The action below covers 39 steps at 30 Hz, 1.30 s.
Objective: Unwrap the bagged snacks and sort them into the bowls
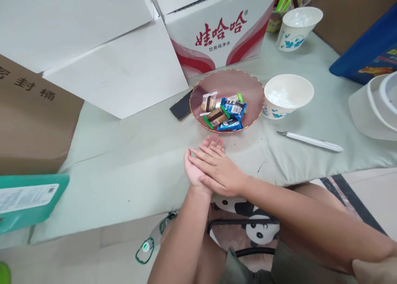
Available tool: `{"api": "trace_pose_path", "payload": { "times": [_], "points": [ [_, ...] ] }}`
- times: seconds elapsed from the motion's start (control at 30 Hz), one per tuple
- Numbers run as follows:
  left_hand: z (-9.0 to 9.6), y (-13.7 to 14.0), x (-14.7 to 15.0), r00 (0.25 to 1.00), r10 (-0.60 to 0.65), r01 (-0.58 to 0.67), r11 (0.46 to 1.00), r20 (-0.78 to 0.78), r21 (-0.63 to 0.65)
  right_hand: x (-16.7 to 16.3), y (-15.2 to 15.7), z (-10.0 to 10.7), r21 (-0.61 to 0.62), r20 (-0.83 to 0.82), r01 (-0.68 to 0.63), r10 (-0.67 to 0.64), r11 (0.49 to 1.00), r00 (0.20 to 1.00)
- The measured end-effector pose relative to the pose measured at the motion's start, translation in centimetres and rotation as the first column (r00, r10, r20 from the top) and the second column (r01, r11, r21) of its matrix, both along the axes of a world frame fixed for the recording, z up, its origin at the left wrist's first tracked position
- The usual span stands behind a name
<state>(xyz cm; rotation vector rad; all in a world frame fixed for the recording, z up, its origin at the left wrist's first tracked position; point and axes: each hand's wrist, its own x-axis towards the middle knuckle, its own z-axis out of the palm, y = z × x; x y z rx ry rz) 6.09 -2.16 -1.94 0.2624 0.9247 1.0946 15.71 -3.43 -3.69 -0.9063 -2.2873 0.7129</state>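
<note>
My left hand (194, 172) lies palm up at the table's front edge, its fingers stretched out. Flat across its palm rests my right hand (220, 168), also with straight fingers. Whether anything lies between the palms is hidden; nothing shows in either hand. Just beyond the fingertips stands a pink ribbed glass bowl (254, 85) with a gilt rim. In it are several wrapped snacks, among them a blue packet (234, 108) and a green-edged sandwich biscuit (217, 116). A dark phone-like slab (181, 106) sticks out from beneath the bowl's left side.
Right of the bowl are a paper cup (288, 95), a second paper cup (299, 29) and a white utility knife (313, 142). Cartons (217, 39) line the back. A green container (34, 199) stands left, a blue package (369, 48) and a white tub (369, 110) right.
</note>
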Motion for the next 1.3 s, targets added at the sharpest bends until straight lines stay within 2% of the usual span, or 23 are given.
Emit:
{"api": "trace_pose_path", "payload": {
  "times": [0.1,0.17,0.2,0.23,0.3,0.33,0.37,0.4,0.47,0.53,0.63,0.7,0.8,0.9,0.97,1.07,1.13,1.3],
  "points": [
    [1.5,1.1,-1.1,0.972,0.205,-0.207,0.978,0.111,0.005,0.5,-0.2,0.1,-0.084,-0.183,-0.019,0.003,0.996,0.983],
    [2.3,1.7,-1.8,0.946,0.305,-0.309,0.951,0.108,0.020,0.6,-0.1,0.3,-0.239,-0.343,0.044,-0.127,0.970,0.931],
    [2.6,1.9,-2.1,0.938,0.333,-0.337,0.941,0.092,0.025,0.7,0.0,0.5,-0.362,-0.389,0.086,-0.234,0.928,0.891],
    [2.9,2.0,-2.4,0.936,0.346,-0.348,0.937,0.065,0.020,0.7,0.1,0.7,-0.494,-0.399,0.116,-0.342,0.862,0.851],
    [3.2,2.2,-3.1,0.944,0.330,-0.330,0.944,0.004,-0.016,0.6,0.4,0.9,-0.706,-0.348,0.117,-0.486,0.699,0.802],
    [3.3,2.3,-3.5,0.950,0.312,-0.312,0.949,-0.011,-0.037,0.6,0.5,1.1,-0.768,-0.315,0.106,-0.518,0.631,0.795],
    [3.4,2.3,-3.9,0.956,0.295,-0.295,0.954,-0.010,-0.054,0.4,0.6,1.2,-0.804,-0.291,0.098,-0.531,0.587,0.796],
    [3.5,2.4,-4.4,0.957,0.290,-0.289,0.955,0.004,-0.062,0.3,0.7,1.3,-0.817,-0.281,0.092,-0.532,0.569,0.799],
    [3.5,2.5,-5.5,0.947,0.316,-0.313,0.948,0.050,-0.054,-0.2,0.6,1.7,-0.798,-0.286,0.079,-0.490,0.597,0.823],
    [3.5,2.6,-6.7,0.920,0.376,-0.375,0.927,0.108,-0.030,-0.9,0.1,2.1,-0.727,-0.269,0.066,-0.372,0.684,0.889],
    [3.5,2.6,-8.6,0.839,0.501,-0.515,0.857,0.212,0.015,-1.9,-1.4,2.5,-0.558,-0.096,0.077,-0.157,0.826,0.983],
    [3.6,2.6,-9.8,0.779,0.562,-0.593,0.804,0.279,0.037,-2.6,-2.5,2.4,-0.461,0.025,0.085,-0.083,0.883,0.996],
    [3.9,2.4,-11.6,0.711,0.621,-0.664,0.747,0.329,0.024,-3.8,-3.0,2.5,-0.390,0.061,0.075,-0.056,0.918,0.997],
    [4.1,2.2,-13.3,0.635,0.694,-0.715,0.694,0.340,-0.081,-6.3,-1.4,3.2,-0.324,0.044,0.051,-0.039,0.945,0.998],
    [4.0,2.0,-14.4,0.584,0.740,-0.739,0.655,0.335,-0.158,-8.9,0.7,3.8,-0.278,0.033,0.042,-0.034,0.960,0.999],
    [3.7,1.9,-16.2,0.531,0.771,-0.762,0.616,0.352,-0.201,-13.9,4.7,4.1,-0.230,-0.004,0.049,-0.051,0.972,0.999],
    [3.5,2.0,-17.6,0.496,0.779,-0.768,0.599,0.383,-0.224,-17.5,7.3,3.9,-0.197,-0.026,0.059,-0.065,0.979,0.998],
    [3.0,2.2,-21.2,0.434,0.785,-0.783,0.572,0.442,-0.247,-25.3,12.7,2.7,-0.023,-0.073,0.134,-0.136,0.991,0.988]
  ]
}}
